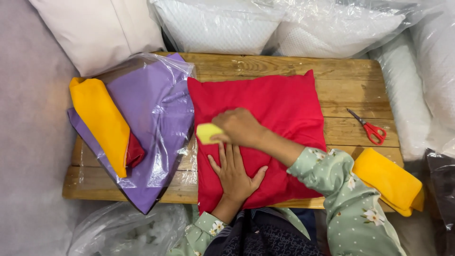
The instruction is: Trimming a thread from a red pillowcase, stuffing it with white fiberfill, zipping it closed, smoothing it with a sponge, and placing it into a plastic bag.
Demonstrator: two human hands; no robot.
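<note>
A red cushion (275,104) lies flat on a low wooden table (294,66). My left hand (234,173) rests palm down on the cushion's near half, fingers spread. My right hand (239,127) reaches across above it and grips a small yellow block (206,132), like a sponge or chalk, pressed on the cushion's left edge. Both sleeves are pale green with white flowers.
A purple cloth in clear plastic (156,109) lies left of the cushion, with folded orange cloth (102,121) and a bit of red cloth on it. Red-handled scissors (369,127) and another folded orange cloth (388,180) sit at the right. White pillows (213,23) surround the table.
</note>
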